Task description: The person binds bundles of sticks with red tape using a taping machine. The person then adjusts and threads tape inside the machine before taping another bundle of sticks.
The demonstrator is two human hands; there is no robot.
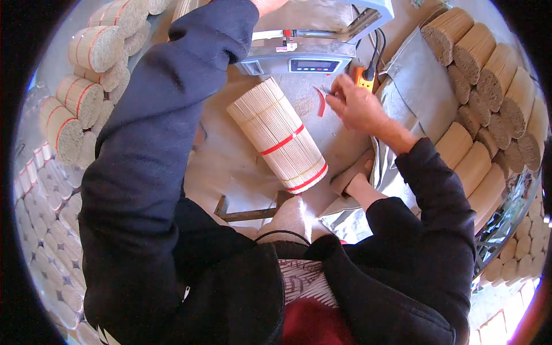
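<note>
A thick bundle of thin pale sticks (270,123) lies slantwise in front of me, bound with red bands and thinner yellowish ones. To its upper right is my right hand (359,106), its fingers pinched together on a small dark pointed tool (328,91) whose kind is hard to make out. Just beside that tool is a short red strip (320,102); whether the hand touches it does not show clearly. My left hand (270,4) reaches past the top edge at the grey machine, so its fingers are out of sight.
A grey machine (261,54) with a small control panel (315,66) stands beyond the bundle. An orange power strip (363,79) with plugged cables sits right of it. Stick bundles are stacked at left (77,100) and right (494,86). A low wooden frame (250,215) is near my legs.
</note>
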